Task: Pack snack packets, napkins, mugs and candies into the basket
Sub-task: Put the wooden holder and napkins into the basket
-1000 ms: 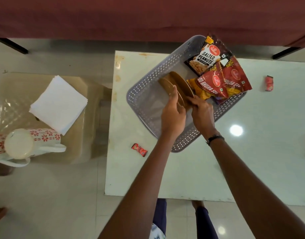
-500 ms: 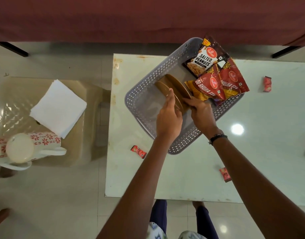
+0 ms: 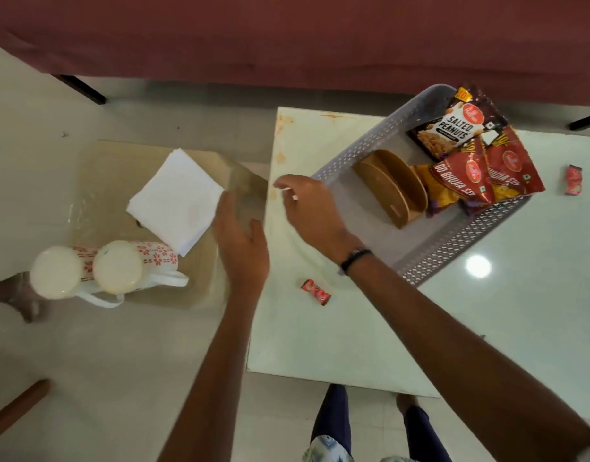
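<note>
A grey perforated basket (image 3: 453,241) lies on the white table (image 3: 320,341). Inside it stands a brown wooden napkin holder (image 3: 387,186) beside several snack packets (image 3: 477,155). White napkins (image 3: 177,201) lie stacked on a clear plastic stool (image 3: 120,168) to the left, with two white mugs with a red pattern (image 3: 120,265) on their sides near its front. My left hand (image 3: 242,241) hovers open, palm out, just right of the napkins. My right hand (image 3: 310,208) is open over the table's left edge, beside the basket. A red candy (image 3: 316,292) sits on the table; another candy (image 3: 573,180) lies right of the basket.
A dark red cloth (image 3: 287,38) covers furniture at the far side. The floor (image 3: 87,378) below is pale tile, with a wooden leg (image 3: 17,405) at the lower left. My legs (image 3: 333,425) show under the table's near edge.
Both hands have let go of the wooden holder in the basket and swung left, toward the napkins on the stool. The view has shifted left as well.
</note>
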Tool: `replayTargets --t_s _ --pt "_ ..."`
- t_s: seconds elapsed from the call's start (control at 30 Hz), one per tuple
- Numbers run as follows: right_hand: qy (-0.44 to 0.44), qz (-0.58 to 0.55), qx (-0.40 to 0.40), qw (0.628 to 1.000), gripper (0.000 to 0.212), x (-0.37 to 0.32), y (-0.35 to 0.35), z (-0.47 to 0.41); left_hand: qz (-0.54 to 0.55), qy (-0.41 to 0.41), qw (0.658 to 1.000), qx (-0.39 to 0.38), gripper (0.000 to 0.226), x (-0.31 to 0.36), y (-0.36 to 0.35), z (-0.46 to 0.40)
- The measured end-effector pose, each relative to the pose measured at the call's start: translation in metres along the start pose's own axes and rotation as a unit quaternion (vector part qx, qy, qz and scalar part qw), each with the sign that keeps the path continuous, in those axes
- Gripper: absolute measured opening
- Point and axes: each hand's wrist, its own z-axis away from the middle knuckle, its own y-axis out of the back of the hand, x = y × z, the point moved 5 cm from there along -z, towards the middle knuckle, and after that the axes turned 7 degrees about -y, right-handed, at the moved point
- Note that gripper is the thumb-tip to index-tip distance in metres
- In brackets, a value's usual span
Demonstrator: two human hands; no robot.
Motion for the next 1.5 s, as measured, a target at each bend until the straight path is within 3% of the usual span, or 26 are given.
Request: replayTargets --t_s 0.07,0.17,0.27,0.4,0.5,0.7,0.83,0.93,1.03,1.1,1.17,1.23,1.3,1.5 --pt "-0.046 -0.041 -0.051 0.997 0.026 -0.015 -0.037 -0.016 -0.079 0.006 0.997 -0.023 0.058 -0.026 0.014 -0.009" --pt "-0.067 -0.049 -0.061 0.995 0.013 -0.033 -0.074 -0.033 -0.173 0.032 0.979 -0.103 0.060 -0.064 0.016 -0.019" --pt "-0.058 -0.013 -0.066 0.996 0.026 -0.046 -0.101 -0.044 -0.238 0.010 0.957 -0.166 0.061 -0.077 0.013 -0.022" --pt "-0.050 0.074 -0.091 0.992 0.038 -0.055 -0.124 -0.051 -0.225 -0.016 0.961 -0.159 0.062 -0.069 0.017 -0.026" --pt "-0.102 0.020 -0.073 0.992 0.041 -0.056 -0.133 -0.052 -0.250 -0.038 0.951 -0.176 0.066 -0.070 0.015 -0.028" --pt "-0.112 0.004 -0.047 0.993 0.022 -0.051 -0.141 -0.057 -0.253 -0.036 0.950 -0.178 0.061 -0.068 0.017 -0.028" --pt "-0.098 -0.048 -0.073 0.991 0.020 -0.041 -0.128 -0.055 -0.162 0.023 0.983 -0.084 0.053 -0.057 0.026 -0.023" --pt "-0.110 -0.124 -0.063 0.984 0.019 -0.022 -0.089 -0.046 -0.126 -0.022 0.992 0.026 0.051 -0.033 0.034 -0.014" --pt "-0.123 -0.177 -0.078 0.973 0.025 0.006 -0.034 -0.030 -0.034 0.043 0.995 0.085 0.066 -0.017 0.038 -0.009" --pt "-0.146 -0.241 -0.115 0.953 0.025 0.022 0.002 -0.014 0.113 0.157 0.979 0.067 0.077 -0.010 0.033 -0.012" --pt "-0.174 -0.326 -0.143 0.918 0.021 0.038 0.034 0.004 0.308 0.229 0.923 0.002 0.063 0.005 0.020 -0.015" --pt "-0.190 -0.360 -0.158 0.900 0.024 0.050 0.060 0.020 0.432 0.246 0.862 -0.093 0.051 0.027 0.000 -0.012" --pt "-0.201 -0.356 -0.172 0.896 0.030 0.060 0.077 0.034 0.465 0.274 0.827 -0.159 0.062 0.049 -0.019 0.001" --pt "-0.230 -0.357 -0.138 0.895 0.041 0.090 0.116 0.064 0.411 0.301 0.833 -0.218 0.068 0.091 -0.063 0.040"
